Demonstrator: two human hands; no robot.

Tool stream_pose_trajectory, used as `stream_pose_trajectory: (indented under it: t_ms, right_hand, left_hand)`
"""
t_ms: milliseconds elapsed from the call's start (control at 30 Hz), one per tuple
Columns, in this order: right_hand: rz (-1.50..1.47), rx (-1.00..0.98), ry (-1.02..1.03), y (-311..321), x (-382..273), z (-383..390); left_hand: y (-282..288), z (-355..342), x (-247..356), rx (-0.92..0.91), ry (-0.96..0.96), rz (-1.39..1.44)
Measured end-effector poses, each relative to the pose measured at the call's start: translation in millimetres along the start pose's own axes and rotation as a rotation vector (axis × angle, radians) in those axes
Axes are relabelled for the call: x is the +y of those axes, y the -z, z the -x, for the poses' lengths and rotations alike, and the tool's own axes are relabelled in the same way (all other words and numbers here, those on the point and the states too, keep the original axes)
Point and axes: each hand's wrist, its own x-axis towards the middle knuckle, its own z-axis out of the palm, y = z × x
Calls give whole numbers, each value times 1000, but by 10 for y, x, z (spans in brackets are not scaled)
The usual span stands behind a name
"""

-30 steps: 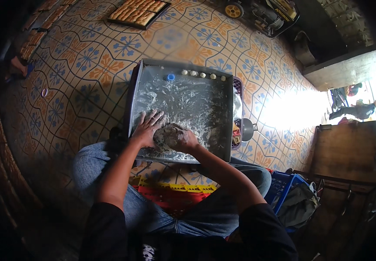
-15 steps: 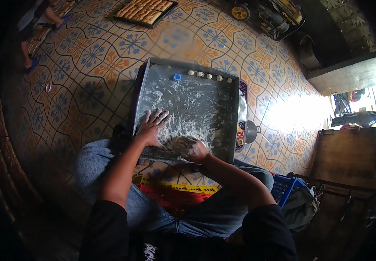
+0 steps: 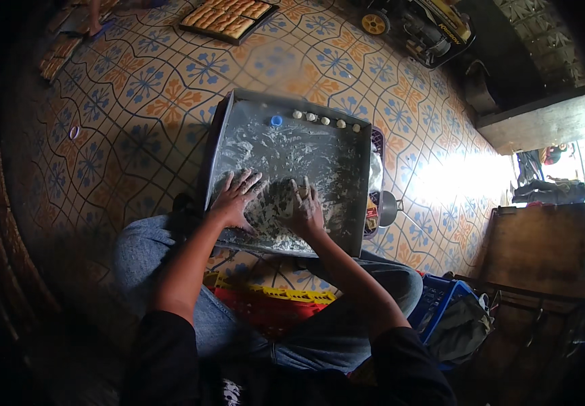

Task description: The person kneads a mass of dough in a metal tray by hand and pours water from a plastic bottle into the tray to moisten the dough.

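My left hand [image 3: 232, 201] splays on the white-dusted, rectangular grey metal tray [image 3: 246, 123] before me, probably to steady it, my right hand [image 3: 306, 211] spreads nearby, gripping nothing visible, and five small white balls [image 3: 325, 121] line its far edge, presumably out of my way.

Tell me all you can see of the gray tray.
The tray is squarish and gray, seemingly metal, with low walls and white powdery smears across its bottom. It lies open side up, slightly turned, partly hiding a purple basket at its right. Five pale balls and a round blue piece sit near its far wall; the left hand and right hand appear to rest on its near half.
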Motion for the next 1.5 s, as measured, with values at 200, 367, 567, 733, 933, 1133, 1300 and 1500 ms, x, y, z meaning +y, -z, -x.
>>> stream_pose_trajectory:
  t_ms: [200, 367, 567, 733, 933, 1133, 1300, 1500]
  right_hand:
    - [-55, 259, -75, -193, 126, -17]
    - [-122, 263, 146, -233, 8, 141]
    - [-107, 175, 291, -223, 49, 242]
    - [-95, -16, 237, -266, 186, 375]
    - [-87, -129, 278, -56, 233, 557]
    - [-420, -242, 210, 132, 359, 728]
    - [-267, 250, 334, -260, 453, 449]
    - [-223, 137, 477, -517, 166, -227]
  left_hand:
    - [63, -22, 34, -15, 18, -5]
    - [24, 31, -8, -17, 23, 3]
    - [-48, 3, -10, 25, 8, -21]
    - [3, 7, -7, 4, 3, -2]
    - [36, -8, -29, -2, -12, -1]
    - [-44, 42, -52, -11, -11, -26]
    - [15, 25, -10, -14, 6, -6]
    - [288, -174, 152, -59, -28, 2]
